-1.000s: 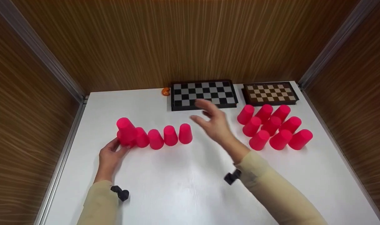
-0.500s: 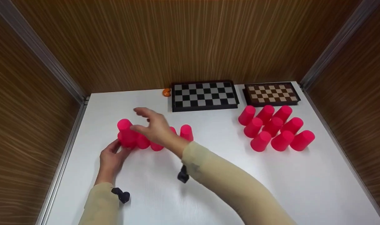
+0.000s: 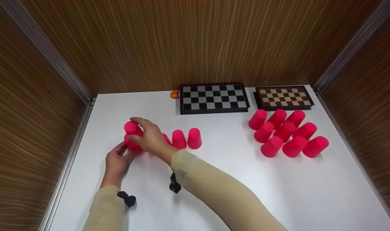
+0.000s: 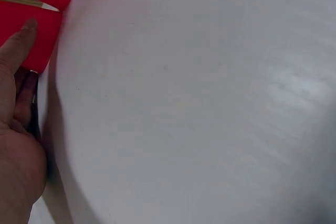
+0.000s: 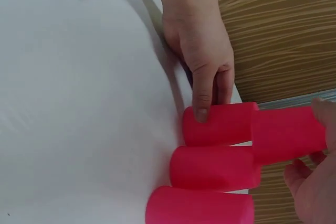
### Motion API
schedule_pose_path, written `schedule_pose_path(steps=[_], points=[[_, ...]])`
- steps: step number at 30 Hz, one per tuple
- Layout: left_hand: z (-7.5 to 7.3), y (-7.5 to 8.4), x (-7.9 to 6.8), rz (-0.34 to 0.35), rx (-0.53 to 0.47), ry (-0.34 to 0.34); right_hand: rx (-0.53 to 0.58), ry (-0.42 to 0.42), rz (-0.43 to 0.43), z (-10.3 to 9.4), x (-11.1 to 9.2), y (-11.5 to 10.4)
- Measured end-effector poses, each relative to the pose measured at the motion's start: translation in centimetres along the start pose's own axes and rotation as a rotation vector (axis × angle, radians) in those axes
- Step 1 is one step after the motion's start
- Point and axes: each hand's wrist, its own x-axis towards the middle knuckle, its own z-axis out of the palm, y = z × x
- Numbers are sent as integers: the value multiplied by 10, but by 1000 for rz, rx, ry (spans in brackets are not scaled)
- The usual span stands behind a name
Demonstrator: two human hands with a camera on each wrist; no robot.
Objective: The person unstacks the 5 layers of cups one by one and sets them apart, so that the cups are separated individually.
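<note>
At the left of the table, an upside-down pink-red cup (image 3: 131,127) stands on top of a row of upside-down cups; in the right wrist view this upper cup (image 5: 286,136) straddles the two end cups. My right hand (image 3: 152,138) holds it, thumb on one side and fingers on the other. Lower down, my left hand (image 3: 115,164) grips the leftmost base cup (image 5: 223,125), its thumb flat against the wall, as the left wrist view also shows. Further along the row are more cups (image 3: 194,138), partly hidden behind my right hand.
Several upside-down pink-red cups (image 3: 284,131) stand grouped at the right. Behind are a black-and-grey checkered board (image 3: 214,97), a smaller brown checkered board (image 3: 284,97) and a small orange object (image 3: 175,94). Wood-grain panels (image 3: 195,41) enclose the white table (image 3: 233,192).
My right hand has come across from the middle of the table to the left and closed round the upper cup. My left hand has stayed at the base cup.
</note>
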Motion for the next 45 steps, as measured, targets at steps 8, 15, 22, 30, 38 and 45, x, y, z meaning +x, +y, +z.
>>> schedule_pose_path(steps=[8,15,22,30,38,45], points=[[4,-1,3,27,-1,-3,94,4,-33,-9,-3,8],[3,2,1,29,-1,-12,164,66,-150,-51,-12,22],[-2,3,-1,43,-14,-15,201,202,-199,-105,-29,60],[-3,0,1,33,-19,-16,180,355,-180,-163,-45,103],[-2,0,0,33,-22,-15,159,440,-79,-204,-58,139],[-1,1,1,56,-25,-11,181,505,9,-222,-67,173]])
